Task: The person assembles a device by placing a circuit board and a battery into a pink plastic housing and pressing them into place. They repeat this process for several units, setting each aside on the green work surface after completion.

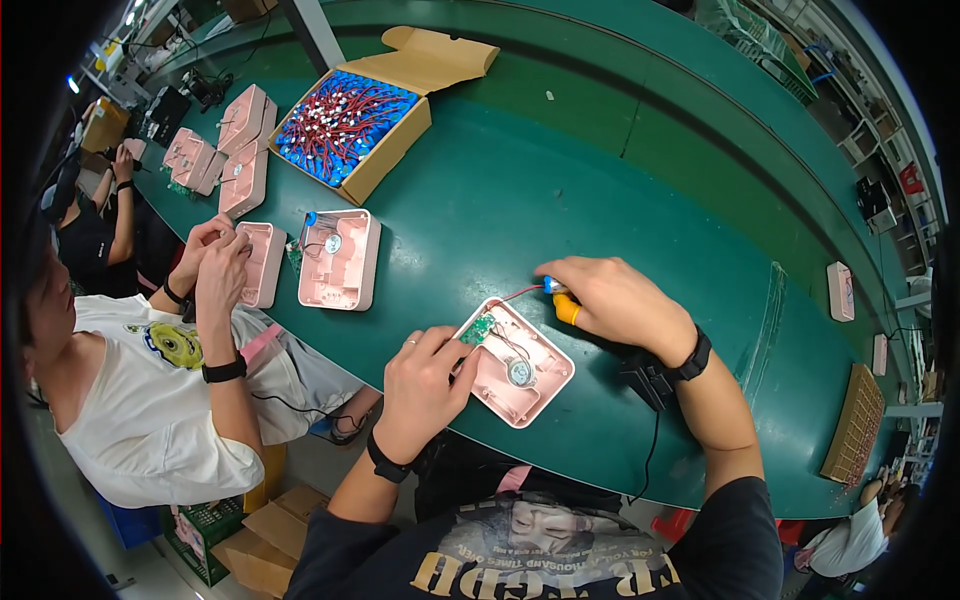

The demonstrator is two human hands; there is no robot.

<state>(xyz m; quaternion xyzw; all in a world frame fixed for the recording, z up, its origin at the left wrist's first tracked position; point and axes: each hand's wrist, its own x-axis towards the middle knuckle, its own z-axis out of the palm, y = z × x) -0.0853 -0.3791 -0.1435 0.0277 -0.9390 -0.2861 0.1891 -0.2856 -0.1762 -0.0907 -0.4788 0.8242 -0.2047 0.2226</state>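
A pink plastic housing (548, 352) lies tilted on the table in front of me, its inside facing up. In it are a round metal speaker (520, 372) with dark wires and a small green circuit board (478, 330) at its upper left corner. My left hand (425, 378) is closed on the housing's left wall, fingertips beside the board. Just beyond the housing's upper right side, my right hand (622, 302) pinches a blue cylindrical battery (553, 286). A red wire runs from the battery to the board. One right finger wears a yellow finger cot (567, 308).
An open cardboard box (385, 150) of blue batteries stands at the far left. A pink housing (340, 265) sits nearer, beside a co-worker's hands (222, 262) on another one. Several housings (243, 120) are behind. A black device (648, 380) hangs by my right wrist, its cable trailing down.
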